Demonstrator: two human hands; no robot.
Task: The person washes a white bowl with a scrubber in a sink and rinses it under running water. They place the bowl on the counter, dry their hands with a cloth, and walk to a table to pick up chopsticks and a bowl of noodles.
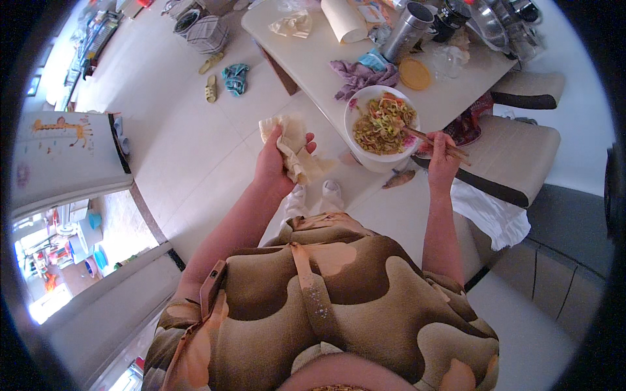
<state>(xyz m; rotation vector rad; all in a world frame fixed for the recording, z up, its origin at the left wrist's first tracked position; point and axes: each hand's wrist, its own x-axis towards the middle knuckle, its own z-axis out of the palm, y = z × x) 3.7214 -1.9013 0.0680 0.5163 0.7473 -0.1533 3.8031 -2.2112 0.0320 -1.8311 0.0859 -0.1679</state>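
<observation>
My left hand (274, 163) grips a crumpled sheet of cream paper tissue (293, 141), held over the floor to the left of the table. Wooden chopsticks (435, 143) are in my right hand (442, 161), their tips down in the food. That food, shredded vegetables with red and green pieces (381, 124), lies in a white bowl (349, 119) with pink flower prints. The bowl is at the near corner of the table, with a whitish rounded form below it that I cannot make out.
On the pale table (313, 63) lie a purple cloth (362, 78), a yellow lid (414, 74), a paper roll (345, 22) and a steel flask (408, 32). Cushioned stools (518, 151) stand at the right. Slippers (211, 89) and a teal cloth (235, 79) lie on the floor.
</observation>
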